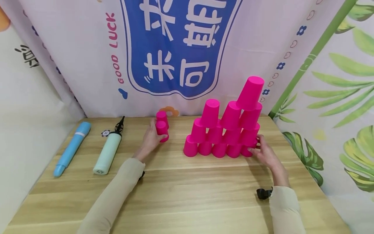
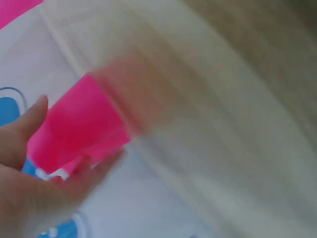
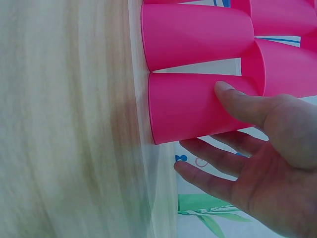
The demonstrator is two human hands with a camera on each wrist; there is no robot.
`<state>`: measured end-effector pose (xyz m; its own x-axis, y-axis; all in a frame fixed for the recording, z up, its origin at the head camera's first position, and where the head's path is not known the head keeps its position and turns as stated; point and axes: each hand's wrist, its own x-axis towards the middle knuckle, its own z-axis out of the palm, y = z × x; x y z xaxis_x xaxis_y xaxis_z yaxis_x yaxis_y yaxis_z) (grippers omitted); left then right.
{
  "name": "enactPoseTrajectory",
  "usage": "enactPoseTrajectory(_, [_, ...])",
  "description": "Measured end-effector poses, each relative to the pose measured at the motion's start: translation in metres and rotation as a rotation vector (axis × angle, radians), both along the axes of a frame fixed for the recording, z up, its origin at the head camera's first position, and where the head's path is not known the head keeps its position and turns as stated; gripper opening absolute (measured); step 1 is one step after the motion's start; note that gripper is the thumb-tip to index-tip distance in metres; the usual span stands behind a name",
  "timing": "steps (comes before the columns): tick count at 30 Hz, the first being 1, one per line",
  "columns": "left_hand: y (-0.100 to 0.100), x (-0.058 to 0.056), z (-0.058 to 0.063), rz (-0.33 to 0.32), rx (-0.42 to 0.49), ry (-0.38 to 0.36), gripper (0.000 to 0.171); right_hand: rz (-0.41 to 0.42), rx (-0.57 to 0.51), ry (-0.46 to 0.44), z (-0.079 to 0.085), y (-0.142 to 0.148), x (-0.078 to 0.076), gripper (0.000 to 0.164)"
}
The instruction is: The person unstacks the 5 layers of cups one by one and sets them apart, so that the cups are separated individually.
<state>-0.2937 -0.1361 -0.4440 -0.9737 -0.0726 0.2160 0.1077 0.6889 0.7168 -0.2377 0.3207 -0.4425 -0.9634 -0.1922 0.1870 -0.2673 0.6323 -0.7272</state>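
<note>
Toward the back edge of the wood-grained surface [image 1: 187,195], the left hand [image 1: 149,137] has its grip around a smooth, tapered pink cup [image 1: 162,128] just in front of a matching cup [image 1: 161,114]. The right hand [image 1: 265,152] grips the rightmost bottom cup [image 3: 198,106] of a pink cup pyramid [image 1: 232,136] nearer the back-right corner. Behind hangs white cloth [image 1: 87,65] printed "GOOD LUCK" and, on a blue panel [image 1: 178,40], "未来可期".

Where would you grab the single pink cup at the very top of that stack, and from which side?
I'd hold the topmost pink cup around its middle, coming from the right, where no cup stands beside it. It is upside down, narrowing upward, so a grip near the top might slip; it rests on the cups below, so lifting straight up seems safest.
</note>
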Motion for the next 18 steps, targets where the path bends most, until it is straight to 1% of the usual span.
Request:
enactPoseTrajectory(2, [0.002,0.007,0.009,0.022,-0.098,0.077,0.082,-0.009,0.005,-0.010,-0.001,0.000,-0.002,0.060])
enactPoseTrajectory(4, [0.008,0.015,0.027,0.053,-0.174,0.177,0.080,-0.011,0.013,-0.015,0.000,0.001,-0.003,0.060])
enactPoseTrajectory(5, [0.013,0.020,0.039,0.065,-0.199,0.236,0.078,-0.009,0.020,-0.016,0.001,0.000,-0.004,0.060])
enactPoseTrajectory(7, [0.027,0.026,0.068,0.066,-0.198,0.342,0.072,-0.004,0.022,-0.010,0.003,0.000,-0.005,0.060])
enactPoseTrajectory(9, [0.048,0.032,0.102,0.015,-0.145,0.437,0.066,-0.005,0.023,-0.011,0.004,0.000,-0.004,0.059])
enactPoseTrajectory(11, [0.072,0.036,0.134,-0.081,-0.067,0.525,0.062,-0.004,0.021,-0.014,0.004,-0.001,-0.003,0.059])
enactPoseTrajectory(12, [0.086,0.038,0.149,-0.140,-0.013,0.551,0.061,-0.004,0.017,-0.016,0.003,-0.001,-0.003,0.059])
enactPoseTrajectory(13, [0.099,0.039,0.161,-0.205,0.042,0.567,0.061,-0.004,0.012,-0.017,0.002,-0.001,-0.002,0.059])
enactPoseTrajectory(14, [0.113,0.041,0.172,-0.271,0.099,0.558,0.061,-0.002,0.007,-0.018,0.001,-0.002,-0.001,0.058])
enactPoseTrajectory(16, [0.139,0.043,0.187,-0.384,0.200,0.491,0.065,0.002,-0.002,-0.014,-0.001,-0.002,-0.001,0.058])
enactPoseTrajectory(17, [0.152,0.043,0.191,-0.430,0.243,0.450,0.068,0.003,-0.010,-0.012,-0.001,-0.003,-0.001,0.058])
enactPoseTrajectory(18, [0.163,0.043,0.194,-0.460,0.276,0.392,0.072,0.005,-0.013,-0.008,-0.002,-0.004,-0.001,0.058])
